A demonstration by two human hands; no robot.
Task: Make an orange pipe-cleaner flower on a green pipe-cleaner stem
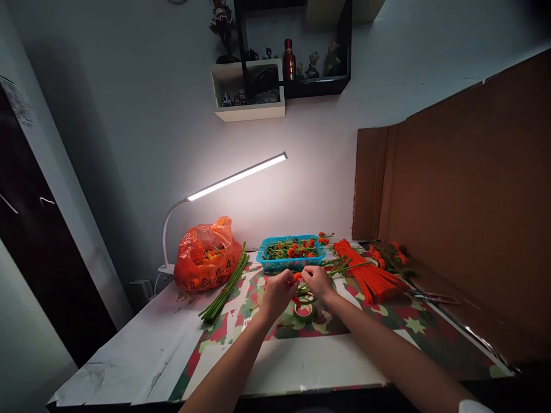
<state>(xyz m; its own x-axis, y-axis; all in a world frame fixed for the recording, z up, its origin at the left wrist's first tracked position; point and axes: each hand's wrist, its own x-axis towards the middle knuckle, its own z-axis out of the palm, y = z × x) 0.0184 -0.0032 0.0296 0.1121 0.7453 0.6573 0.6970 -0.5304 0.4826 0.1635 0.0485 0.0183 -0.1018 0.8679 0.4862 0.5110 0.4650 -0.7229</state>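
My left hand (278, 291) and my right hand (317, 281) are close together above the middle of the table, fingers pinched. Between their fingertips is a small orange fuzzy piece (297, 276), which looks like bent chenille stem; its exact shape is partly hidden by the fingers. More orange shows just below my left hand. A roll of green tape (303, 312) lies on the table below the hands. Just beyond them stands a blue basket (290, 265) with orange flowers on green stems. A fanned bundle of orange chenille stems (374, 278) lies to the right of my right hand.
At left, a red plastic bag (206, 261) holds orange and green pieces, beside a bundle of green stems (226, 289). A lit desk lamp (236, 176) arches overhead. More orange flowers (387, 255) and scissors-like handles (439, 298) lie by the cardboard wall (465, 201) at right.
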